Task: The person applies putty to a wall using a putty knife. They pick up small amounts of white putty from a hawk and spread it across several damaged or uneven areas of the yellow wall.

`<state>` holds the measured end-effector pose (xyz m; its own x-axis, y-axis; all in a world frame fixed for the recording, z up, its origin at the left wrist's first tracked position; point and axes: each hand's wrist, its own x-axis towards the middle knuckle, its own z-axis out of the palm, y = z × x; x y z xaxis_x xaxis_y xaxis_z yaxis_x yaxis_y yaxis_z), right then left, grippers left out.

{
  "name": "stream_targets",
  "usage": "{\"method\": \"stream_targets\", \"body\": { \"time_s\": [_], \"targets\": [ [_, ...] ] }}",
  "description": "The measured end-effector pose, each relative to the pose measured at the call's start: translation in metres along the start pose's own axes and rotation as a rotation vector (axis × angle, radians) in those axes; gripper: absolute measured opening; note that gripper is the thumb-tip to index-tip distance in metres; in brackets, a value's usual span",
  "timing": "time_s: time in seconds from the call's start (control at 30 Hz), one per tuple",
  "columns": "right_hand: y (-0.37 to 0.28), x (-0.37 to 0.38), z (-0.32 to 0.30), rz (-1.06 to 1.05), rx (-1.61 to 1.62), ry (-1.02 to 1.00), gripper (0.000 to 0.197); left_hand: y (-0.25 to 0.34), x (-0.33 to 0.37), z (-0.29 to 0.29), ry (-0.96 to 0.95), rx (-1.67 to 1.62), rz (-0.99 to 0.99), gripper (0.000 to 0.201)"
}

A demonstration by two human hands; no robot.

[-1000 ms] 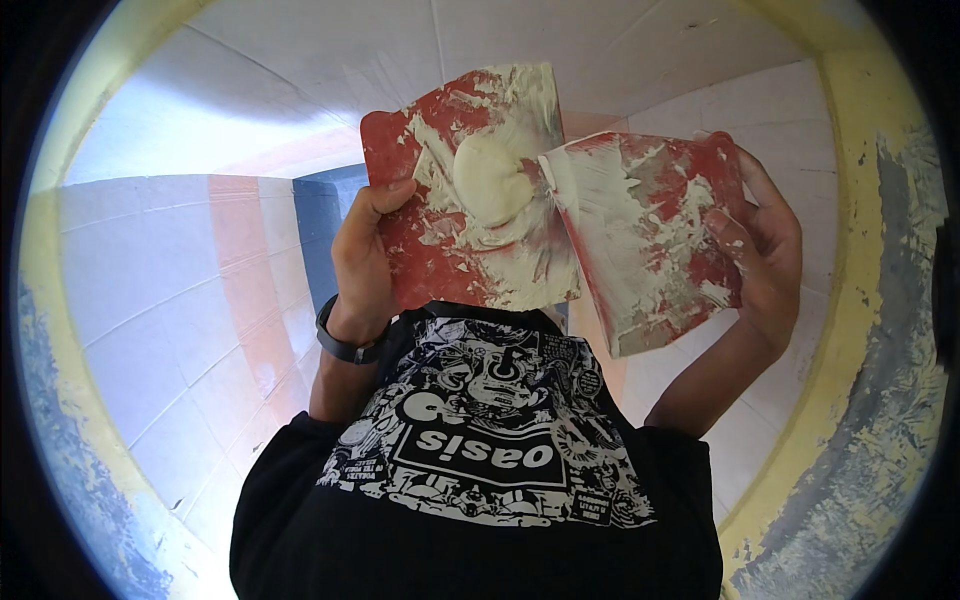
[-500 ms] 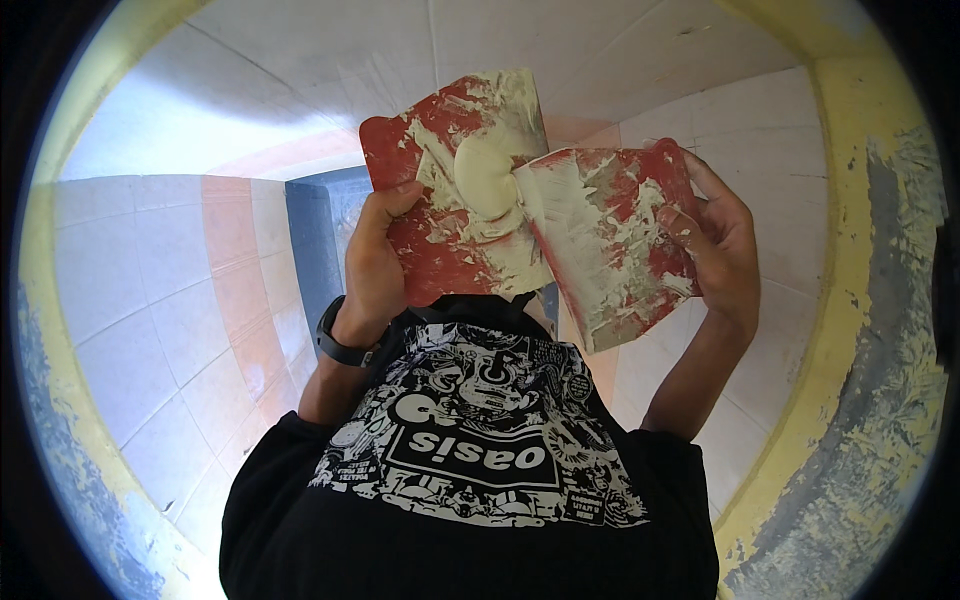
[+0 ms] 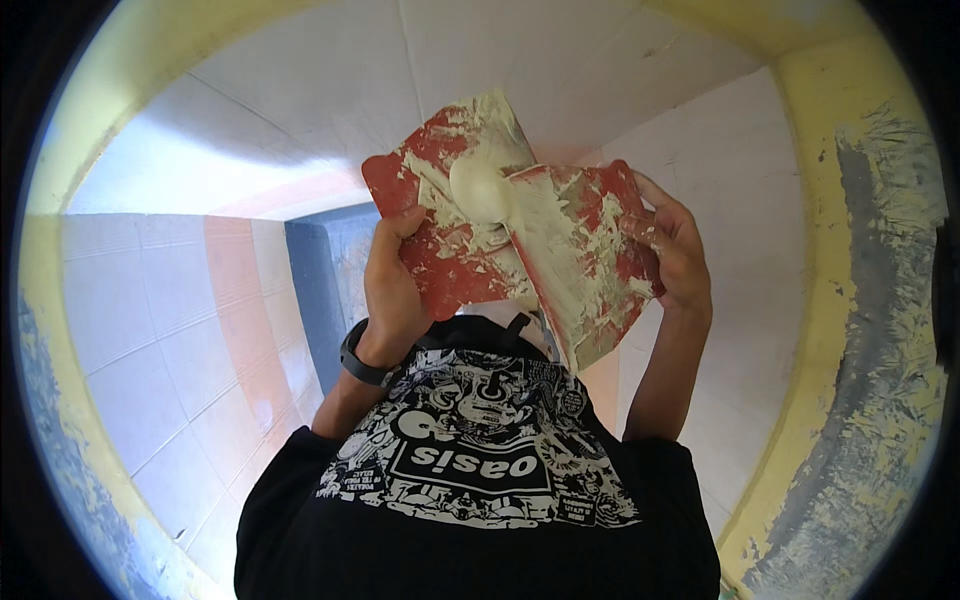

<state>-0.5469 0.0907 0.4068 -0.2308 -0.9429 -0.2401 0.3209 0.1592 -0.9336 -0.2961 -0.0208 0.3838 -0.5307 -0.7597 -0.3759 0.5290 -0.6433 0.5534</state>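
In front of my chest, my left hand (image 3: 398, 285) grips a red putty spreader (image 3: 450, 282) by its outer edge, thumb on top. Pale, cream-coloured putty (image 3: 480, 190) lies in a thick mound on that spreader, with smears around it. My right hand (image 3: 675, 245) is closed on the outer edge of a second red spreader (image 3: 585, 255), whose face is streaked with the same putty. The second spreader's left edge overlaps the first one and meets the mound. Most of my fingers are hidden behind the two spreaders.
A tiled wall (image 3: 150, 310) with a pinkish band stands at the left, beside a blue-grey door frame (image 3: 310, 290). Yellow wall edges with patchy grey filler (image 3: 860, 330) curve along the right. Behind the spreaders spreads a pale panelled surface (image 3: 330, 60).
The right spreader has moved left and slightly down, further over the left one. The left spreader has tilted and sits a little lower. The mound looks smaller, partly covered.
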Motion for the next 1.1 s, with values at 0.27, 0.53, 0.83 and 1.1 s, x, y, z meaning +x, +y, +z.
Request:
{"method": "stream_targets", "body": {
  "time_s": [0.27, 0.53, 0.83, 1.1],
  "targets": [
    [0.014, 0.001, 0.003, -0.052, 0.259, -0.011, 0.062, 0.014, -0.011, 0.009, -0.043, -0.043, 0.005, 0.041],
    [0.002, -0.003, -0.011, -0.249, 0.462, -0.113, 0.069, 0.029, 0.006, 0.033, -0.236, -0.068, 0.009, 0.045],
    [-0.224, -0.040, 0.034, -1.009, 0.302, 0.342, 0.041, 0.047, -0.010, 0.024, -0.255, 0.029, 0.010, 0.044],
    [-0.405, -0.039, 0.041, -1.664, -0.752, 1.226, 0.008, 0.042, -0.031, 0.039, -0.226, 0.124, 0.082, 0.036]
  ]
}}
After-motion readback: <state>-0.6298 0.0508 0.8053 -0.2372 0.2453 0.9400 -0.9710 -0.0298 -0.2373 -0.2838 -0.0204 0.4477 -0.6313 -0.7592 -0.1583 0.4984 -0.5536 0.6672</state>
